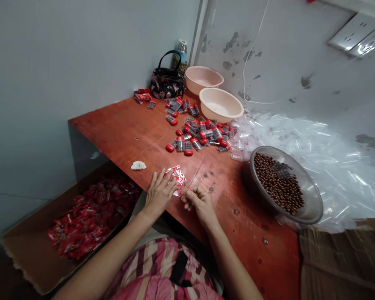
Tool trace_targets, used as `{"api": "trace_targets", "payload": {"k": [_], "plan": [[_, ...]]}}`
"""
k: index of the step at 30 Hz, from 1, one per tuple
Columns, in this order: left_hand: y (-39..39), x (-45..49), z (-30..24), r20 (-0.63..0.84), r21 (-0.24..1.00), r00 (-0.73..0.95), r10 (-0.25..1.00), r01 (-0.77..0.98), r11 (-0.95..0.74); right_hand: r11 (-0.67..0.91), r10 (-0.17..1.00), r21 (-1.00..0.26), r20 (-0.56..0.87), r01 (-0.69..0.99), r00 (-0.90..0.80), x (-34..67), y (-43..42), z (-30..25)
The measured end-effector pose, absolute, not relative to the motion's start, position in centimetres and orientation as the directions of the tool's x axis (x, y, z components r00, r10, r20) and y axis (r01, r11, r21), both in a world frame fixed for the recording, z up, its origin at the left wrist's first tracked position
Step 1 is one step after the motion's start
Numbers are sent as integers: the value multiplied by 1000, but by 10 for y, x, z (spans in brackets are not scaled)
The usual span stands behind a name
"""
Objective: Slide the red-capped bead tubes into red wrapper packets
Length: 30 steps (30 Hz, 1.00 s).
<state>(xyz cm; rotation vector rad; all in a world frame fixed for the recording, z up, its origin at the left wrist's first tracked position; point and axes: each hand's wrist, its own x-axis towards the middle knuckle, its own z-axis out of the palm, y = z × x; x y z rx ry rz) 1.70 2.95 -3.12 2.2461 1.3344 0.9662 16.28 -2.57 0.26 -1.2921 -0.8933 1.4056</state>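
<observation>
A red and clear plastic wrapper (178, 175) lies flat on the table near its front edge. My left hand (158, 195) rests on the wrapper's left side, fingers stretched out and flat. By the wrapper's lower right corner is my right hand (201, 203), its thumb and fingers pinched together. What those fingertips hold, if anything, is too small to make out. Beyond both hands sits a pile of small clear containers (208, 132) with red ends and dark brown balls inside.
A grey bowl (315, 196) of brown balls (276, 187) stands right, before heaped clear plastic containers (325, 162). Two pale basins (220, 112) and a flowered handbag (167, 85) are at the back. A white crumpled piece (138, 165) lies left. Below, a cardboard box (28, 254) holds red packets (87, 221).
</observation>
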Motion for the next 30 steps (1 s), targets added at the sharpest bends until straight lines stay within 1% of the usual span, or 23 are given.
{"api": "trace_targets", "payload": {"k": [6, 8, 11, 14, 18, 22, 25, 27, 28, 30], "plan": [[27, 19, -37, 379, 649, 312, 871, 582, -490, -173, 975, -982, -181, -69, 132, 169, -13, 2], [27, 20, -37, 383, 624, 325, 864, 599, -502, -162, 976, -986, -165, -30, 144, 167, -8, 4], [27, 19, -37, 382, 552, 377, 844, 639, -535, -137, 981, -991, -137, -7, 135, 164, -7, 6], [25, 17, -38, 373, 545, 392, 841, 641, -540, -111, 986, -994, -110, -4, 127, 162, -11, 5], [24, 17, -38, 385, 601, 333, 861, 617, -508, -121, 985, -992, -122, -14, 122, 160, -14, -3], [21, 20, -37, 445, 657, 262, 856, 554, -511, -97, 970, -995, -99, -20, 220, 157, -6, -10], [17, 22, -30, 440, 743, 213, 873, 459, -487, -101, 968, -989, -122, -103, 218, 155, 5, -10], [16, 21, -21, 387, 830, 170, 906, 365, -422, -97, 969, -979, -133, -177, 207, 155, 11, -8], [16, 20, -17, 330, 883, 130, 935, 307, -355, -93, 970, -974, -135, -208, 200, 156, 13, -6], [18, 16, -8, 135, 976, 69, 988, 161, -144, -93, 979, -966, -133, -241, 154, 160, 17, -3]]}}
